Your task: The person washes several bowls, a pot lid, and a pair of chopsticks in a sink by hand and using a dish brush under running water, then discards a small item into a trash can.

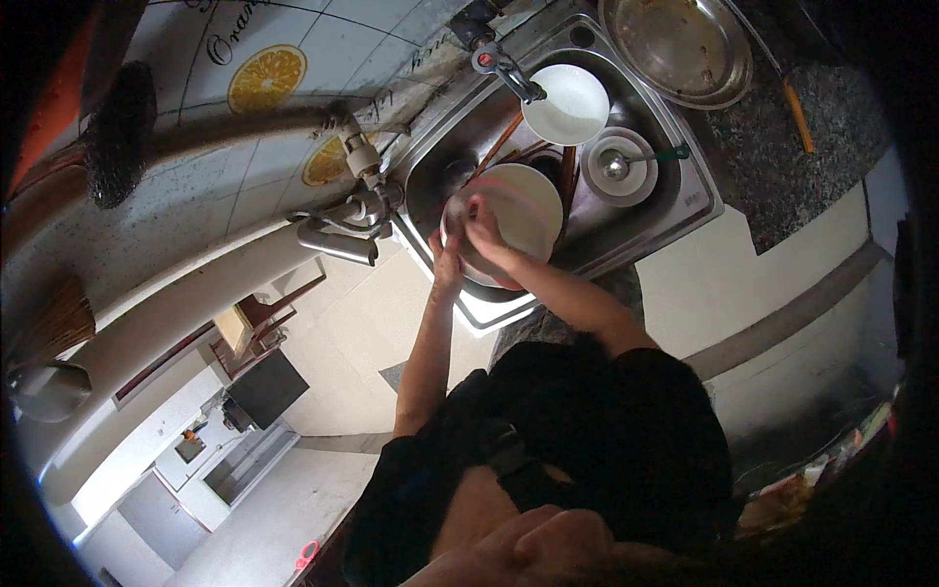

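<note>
A large pale bowl with a pinkish rim (pixel 533 210) is in the sink, at the sink's near left part. My left hand (pixel 446 262) is closed on the bowl's left edge, fingers up along its outside. My right hand (pixel 483 231) is curled over the inside of the same edge, pressed against a greyish, shiny patch. Whatever is under its fingers is hidden. Beyond the bowl stands a white bowl (pixel 565 103) beneath the faucet (pixel 504 68). To the right, a ladle (pixel 616 164) with a dark green handle end rests in small stacked bowls (pixel 641 182).
The steel sink (pixel 675 201) has a raised rim. Brown chopsticks or sticks (pixel 499 142) lie in it. A round metal tray (pixel 685 49) and an orange-handled tool (pixel 797 115) lie on the dark counter (pixel 782 191). A metal pipe fitting (pixel 337 240) juts out at left.
</note>
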`<state>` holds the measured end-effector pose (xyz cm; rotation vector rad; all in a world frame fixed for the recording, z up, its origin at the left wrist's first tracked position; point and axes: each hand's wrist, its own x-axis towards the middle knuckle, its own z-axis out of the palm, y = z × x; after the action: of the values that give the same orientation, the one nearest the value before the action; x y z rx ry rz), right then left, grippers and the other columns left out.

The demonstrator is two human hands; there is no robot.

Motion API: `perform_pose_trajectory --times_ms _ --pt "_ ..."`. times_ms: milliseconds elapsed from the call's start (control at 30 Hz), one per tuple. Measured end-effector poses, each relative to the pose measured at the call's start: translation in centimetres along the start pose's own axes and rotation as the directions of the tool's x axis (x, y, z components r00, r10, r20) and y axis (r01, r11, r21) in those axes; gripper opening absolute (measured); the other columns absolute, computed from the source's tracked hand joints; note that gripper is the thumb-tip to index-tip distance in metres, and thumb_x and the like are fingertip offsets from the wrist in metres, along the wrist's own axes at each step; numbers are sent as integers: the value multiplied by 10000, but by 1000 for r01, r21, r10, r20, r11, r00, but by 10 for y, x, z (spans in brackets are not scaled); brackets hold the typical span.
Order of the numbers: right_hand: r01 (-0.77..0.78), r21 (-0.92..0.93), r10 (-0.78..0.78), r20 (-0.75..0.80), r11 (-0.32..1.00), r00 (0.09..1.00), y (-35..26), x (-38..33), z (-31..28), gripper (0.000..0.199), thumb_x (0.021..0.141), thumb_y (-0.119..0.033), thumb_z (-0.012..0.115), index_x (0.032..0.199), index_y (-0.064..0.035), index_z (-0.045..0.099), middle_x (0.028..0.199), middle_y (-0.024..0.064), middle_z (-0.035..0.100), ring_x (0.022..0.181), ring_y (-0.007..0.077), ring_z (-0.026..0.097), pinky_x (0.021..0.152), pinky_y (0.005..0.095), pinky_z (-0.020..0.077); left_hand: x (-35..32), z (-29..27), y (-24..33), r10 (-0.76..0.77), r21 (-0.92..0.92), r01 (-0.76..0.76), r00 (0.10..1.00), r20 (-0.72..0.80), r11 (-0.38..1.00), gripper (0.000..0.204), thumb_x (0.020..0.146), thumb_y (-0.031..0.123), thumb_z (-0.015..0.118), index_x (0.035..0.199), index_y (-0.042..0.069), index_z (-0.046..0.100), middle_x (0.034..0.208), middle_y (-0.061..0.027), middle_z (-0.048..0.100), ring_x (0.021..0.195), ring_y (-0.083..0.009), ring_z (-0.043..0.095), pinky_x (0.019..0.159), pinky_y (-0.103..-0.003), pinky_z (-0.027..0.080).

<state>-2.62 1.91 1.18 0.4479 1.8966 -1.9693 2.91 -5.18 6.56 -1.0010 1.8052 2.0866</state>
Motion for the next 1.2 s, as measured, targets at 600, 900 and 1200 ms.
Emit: perform_pose_trajectory --times_ms 600,900,1200 --pt "700 -625 446 766 346 463 11 9 -93 357 679 -237 535 1024 -142 539 1004 113 538 982 268 468 845 423 337 10 15 28 -73 122 77 997 -38 990 724 755 463 510 1238 19 207 1165 -148 368 1055 -235 374 881 -330 309" --pt "728 -570 104 809 380 579 2 -16 -111 281 653 -219 519 911 -148 604 957 98 540 1033 342 410 820 503 311 -27 14 -2 54 52 -53 998 -18 997 781 760 270 575 1274 55 29 1208 -158 282 1059 -238 374 866 -337 337" --pt "-230 174 -31 855 957 518 -2 -43 -76 328 810 -192 454 1115 -83 403 1005 95 504 931 183 464 797 293 364 -57 40 -20 413 131 -394 890 -193 910 731 747 279 549 1268 12 112 1199 -154 284 1102 -247 302 920 -336 251"
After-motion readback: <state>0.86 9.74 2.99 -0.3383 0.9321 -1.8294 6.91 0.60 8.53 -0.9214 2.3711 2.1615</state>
